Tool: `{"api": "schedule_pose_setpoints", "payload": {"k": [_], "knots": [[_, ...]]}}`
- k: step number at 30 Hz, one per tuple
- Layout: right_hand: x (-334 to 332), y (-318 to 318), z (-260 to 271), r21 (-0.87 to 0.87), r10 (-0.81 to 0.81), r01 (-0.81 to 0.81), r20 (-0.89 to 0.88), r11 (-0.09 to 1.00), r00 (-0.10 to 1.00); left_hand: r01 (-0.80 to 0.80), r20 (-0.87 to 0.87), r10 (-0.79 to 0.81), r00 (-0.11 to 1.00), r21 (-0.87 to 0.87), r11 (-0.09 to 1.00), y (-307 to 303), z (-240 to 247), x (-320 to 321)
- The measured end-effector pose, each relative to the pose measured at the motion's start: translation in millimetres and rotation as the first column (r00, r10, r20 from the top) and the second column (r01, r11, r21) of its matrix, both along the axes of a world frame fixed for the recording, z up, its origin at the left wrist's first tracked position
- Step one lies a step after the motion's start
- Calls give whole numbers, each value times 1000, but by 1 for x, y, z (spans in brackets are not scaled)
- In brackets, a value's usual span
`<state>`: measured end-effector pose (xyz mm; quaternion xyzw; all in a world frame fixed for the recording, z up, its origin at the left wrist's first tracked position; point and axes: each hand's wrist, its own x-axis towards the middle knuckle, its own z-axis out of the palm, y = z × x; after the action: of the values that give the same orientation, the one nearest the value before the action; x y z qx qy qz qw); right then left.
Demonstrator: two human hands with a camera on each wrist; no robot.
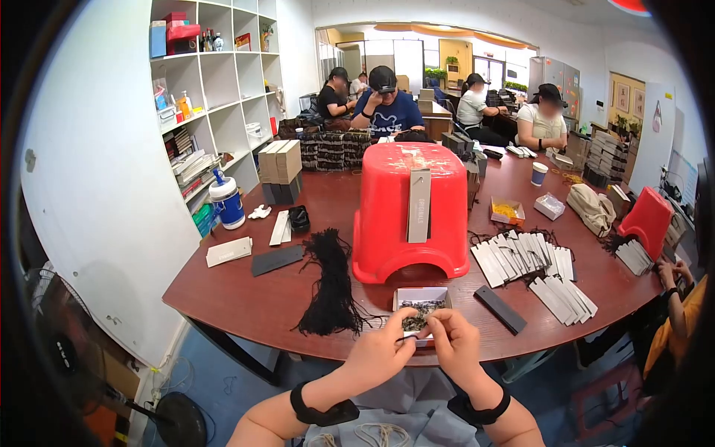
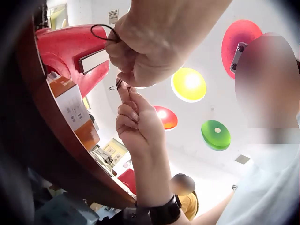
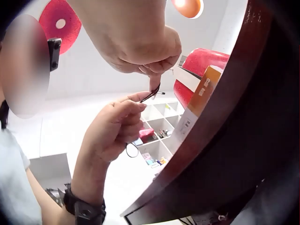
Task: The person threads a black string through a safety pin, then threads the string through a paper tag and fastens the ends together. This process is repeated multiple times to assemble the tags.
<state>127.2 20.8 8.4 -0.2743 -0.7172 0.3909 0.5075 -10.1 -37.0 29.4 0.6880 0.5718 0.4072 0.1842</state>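
Note:
In front of me, both hands meet over a small open box [image 1: 422, 296] of tiny dark and brassy pins. My left hand [image 1: 381, 344] pinches a thin black cord [image 3: 149, 97], and its loop hangs out behind the curled fingers. My right hand [image 1: 454, 341] holds a small dark safety pin [image 2: 112, 87] at thumb and index fingertip, right where the cord's end meets it. The fingers partly hide the join. Left of the box lies a bundle of black cords [image 1: 325, 287]. A dark grey tag stack [image 1: 500, 310] lies to the right.
An upturned red stool [image 1: 380, 216], with a grey tag [image 1: 419, 205] on its side, stands behind the box. White tags with black cords [image 1: 521, 257] spread over the table's right part. Left are more tags [image 1: 229, 252] and a blue jug [image 1: 226, 201]. Other people sit around.

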Motion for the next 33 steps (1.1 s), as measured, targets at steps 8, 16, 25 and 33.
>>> {"api": "schedule_pose_setpoints", "payload": {"k": [8,16,25,33], "knots": [[9,-7,14,-307,276,-330,-205,893,939,591,835,-123,537,-268,761,6,8,-8],[12,-6,13,-523,326,-541,-450,659,832,611,887,-46,459,-278,741,6,3,-11],[4,-5,16,-492,277,-550,-521,675,807,495,896,-25,444,-222,840,-7,14,3],[2,4,22,-517,317,-523,-437,678,842,472,886,75,458,-313,824,3,17,1]]}}
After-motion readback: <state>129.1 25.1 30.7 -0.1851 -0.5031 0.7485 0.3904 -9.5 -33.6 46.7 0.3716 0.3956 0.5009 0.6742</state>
